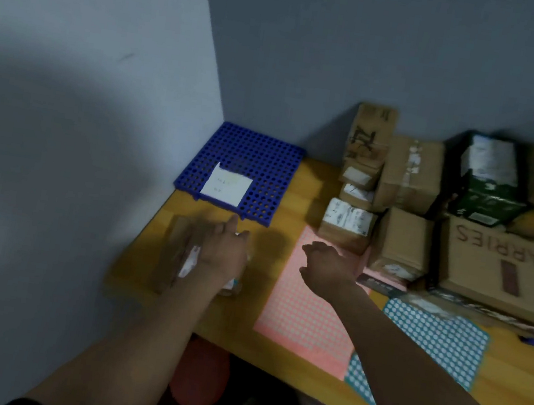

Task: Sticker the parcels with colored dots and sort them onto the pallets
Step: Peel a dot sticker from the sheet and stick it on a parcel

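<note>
While the left hand [221,251] lay on top of a blurred brown cardboard parcel [175,258] near the left edge of the yellow wooden table [312,188], its fingers stretched forward and fairly straight, a blue perforated plastic pallet [265,157] sat beyond it in the corner with a flat white packet [227,184] on it. Right of these, the right hand [329,262] was poised over a pink sheet of dot stickers [304,314], fingers loosely curled and gripping nothing visible. Further right lay a teal sheet of dot stickers [438,339], and behind both sheets stood a cluster of brown cardboard boxes [410,174].
</note>
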